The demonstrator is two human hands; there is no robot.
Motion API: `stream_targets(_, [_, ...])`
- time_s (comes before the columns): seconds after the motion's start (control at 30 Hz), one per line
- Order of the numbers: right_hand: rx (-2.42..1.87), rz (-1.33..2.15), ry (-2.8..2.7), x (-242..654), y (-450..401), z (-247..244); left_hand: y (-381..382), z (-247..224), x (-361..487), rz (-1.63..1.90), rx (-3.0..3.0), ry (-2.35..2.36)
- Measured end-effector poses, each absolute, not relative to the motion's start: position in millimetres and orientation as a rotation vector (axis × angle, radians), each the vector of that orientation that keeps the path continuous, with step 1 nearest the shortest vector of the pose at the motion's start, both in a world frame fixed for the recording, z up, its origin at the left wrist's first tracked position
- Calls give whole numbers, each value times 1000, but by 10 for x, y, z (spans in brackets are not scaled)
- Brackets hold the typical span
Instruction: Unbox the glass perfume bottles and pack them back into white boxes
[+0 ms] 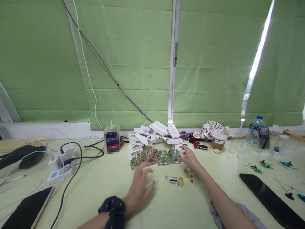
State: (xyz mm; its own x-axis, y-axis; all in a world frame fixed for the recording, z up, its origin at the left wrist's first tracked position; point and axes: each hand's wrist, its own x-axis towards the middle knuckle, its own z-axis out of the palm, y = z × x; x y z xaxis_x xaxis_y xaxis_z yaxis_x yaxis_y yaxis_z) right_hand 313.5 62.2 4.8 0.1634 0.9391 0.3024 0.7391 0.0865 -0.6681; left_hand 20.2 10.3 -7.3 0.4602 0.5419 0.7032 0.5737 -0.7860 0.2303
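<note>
Faces green blinds [133, 60]. Has right hand [190, 157] open just right of the rightmost bottle [174, 156]; has left hand [140, 186] open, farther, leftward.

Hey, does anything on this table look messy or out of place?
Yes, mildly: the small white paper-like boxes lie in a jumbled heap behind the round glass bottles, tilted every which way. The shiny silver cylinder seems to lie on its side.
</note>
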Motion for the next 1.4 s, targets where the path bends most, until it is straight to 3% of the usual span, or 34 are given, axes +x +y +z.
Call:
stream_targets(0.2, [-1688,378,-1688,3010,674,-49,847,-48,-310,-1451,-2544,-1461])
stream_targets(0.33, [-1684,359,-1703,2986,710,-91,1074,-73,-276,-1536,-2846,-1474])
stream_targets(0.63, [-1663,333,-1694,3014,744,-145,1350,-136,-245,-1691,-2942,-1545])
stream_targets(1.0, [-1628,363,-1670,3039,768,-215,1275,123,-249,-1041,-2546,-1431])
stream_targets(1.17, [-1665,335,-1694,2998,739,-149,1259,497,183,-536,-2758,-1108])
stream_targets(1.4, [-1673,284,-1724,2985,726,-99,1467,793,630,122,-2905,-1141])
